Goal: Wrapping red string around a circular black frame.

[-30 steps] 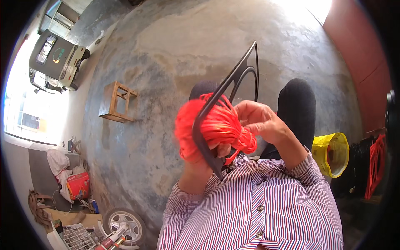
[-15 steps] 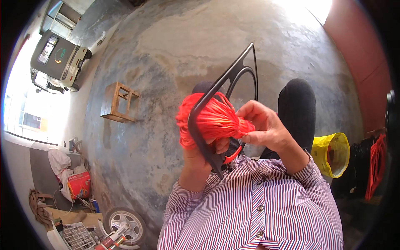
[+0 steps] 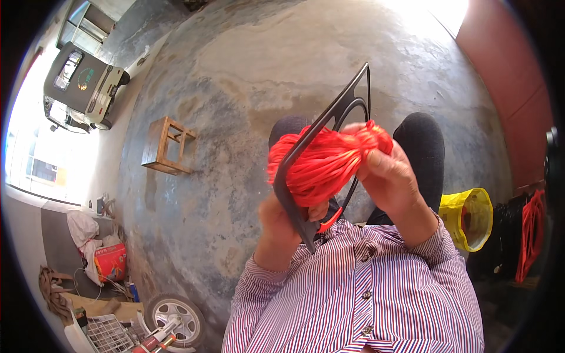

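A thick bundle of shiny red cord (image 3: 323,167) is gathered between my hands, above my lap. My left hand (image 3: 279,226) closes round its lower left side, with fingertips showing beneath the strands. At the bundle's right end, my right hand (image 3: 388,176) pinches the narrowed, gathered neck, thumb on top. A black angular frame (image 3: 288,170) with a curved inner bar slants across the front of the bundle and my left hand. Whether my left hand also grips the frame is hidden. A small red strip (image 3: 331,219) shows near its lower end.
A wooden stool (image 3: 158,147) lies on its side on the concrete floor (image 3: 223,117). A yellow bag (image 3: 479,220) stands open at my right, beside hanging red strands (image 3: 531,235). A wheel (image 3: 175,320) is at lower left; a three-wheeled vehicle (image 3: 82,85) stands outside.
The red cord bundle and the frame have shifted slightly right. My right hand has moved its hold up and right, and the bundle's neck now tilts upward.
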### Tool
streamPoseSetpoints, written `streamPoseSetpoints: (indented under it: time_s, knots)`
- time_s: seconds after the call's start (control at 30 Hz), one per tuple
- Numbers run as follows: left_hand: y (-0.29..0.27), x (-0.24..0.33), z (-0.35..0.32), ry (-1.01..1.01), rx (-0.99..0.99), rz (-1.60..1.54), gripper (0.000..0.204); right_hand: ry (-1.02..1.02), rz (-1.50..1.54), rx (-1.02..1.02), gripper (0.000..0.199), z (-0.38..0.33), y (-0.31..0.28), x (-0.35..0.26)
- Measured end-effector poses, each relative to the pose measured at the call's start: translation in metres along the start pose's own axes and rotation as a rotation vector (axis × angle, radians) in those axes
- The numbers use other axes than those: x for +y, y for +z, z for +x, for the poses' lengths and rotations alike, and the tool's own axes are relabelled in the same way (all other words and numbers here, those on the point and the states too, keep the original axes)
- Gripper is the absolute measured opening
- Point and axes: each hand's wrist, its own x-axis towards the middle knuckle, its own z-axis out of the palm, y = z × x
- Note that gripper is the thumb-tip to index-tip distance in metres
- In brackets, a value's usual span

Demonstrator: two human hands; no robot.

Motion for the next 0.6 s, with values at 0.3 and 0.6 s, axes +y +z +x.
streamPoseSetpoints:
  time_s: [0.3,0.6]
  knots:
    - [0.004,0.011,0.001,0.035,0.098,0.032,0.053,-0.147,0.229,0.102,0.043,0.008,-0.016,-0.027]
    - [-0.008,0.015,-0.004,0.073,0.137,0.012,0.044,-0.301,-0.784,0.138,0.033,-0.003,-0.036,-0.015]
